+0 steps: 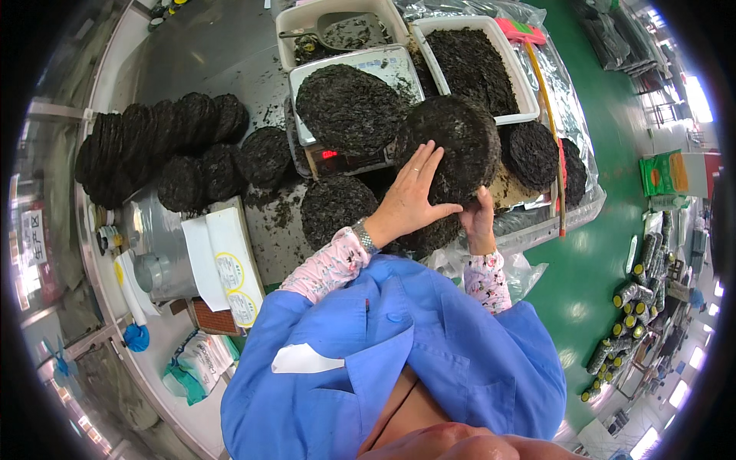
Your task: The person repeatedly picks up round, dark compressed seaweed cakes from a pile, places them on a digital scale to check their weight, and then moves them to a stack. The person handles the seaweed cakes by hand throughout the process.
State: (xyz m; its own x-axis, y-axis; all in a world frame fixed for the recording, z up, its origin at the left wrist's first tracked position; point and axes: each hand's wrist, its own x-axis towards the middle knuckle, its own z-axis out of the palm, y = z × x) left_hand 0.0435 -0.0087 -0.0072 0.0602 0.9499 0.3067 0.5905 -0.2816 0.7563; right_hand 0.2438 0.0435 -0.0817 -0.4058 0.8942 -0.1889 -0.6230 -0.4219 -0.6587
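Note:
A thick dark disc of what looks like dried seaweed (454,132) is tilted up in front of me. My left hand (411,192) lies flat across its near face, thumb pointing right. At its lower right edge, my right hand (478,217) grips the rim; most of those fingers are hidden behind the disc. Just left, a broad seaweed disc (348,106) covers much of the metal pan of a digital scale (302,123) with a lit red display. Another disc (338,207) sits beside my left wrist, and one more (434,236) shows partly beneath my hands.
White tub (532,109) holds loose seaweed; a second tub (284,52) contains a scoop (351,31). Stacked discs (155,132) line the left of the metal table (195,52). A yellow-handled brush (540,75) lies right. Label sheets (224,259) sit near left.

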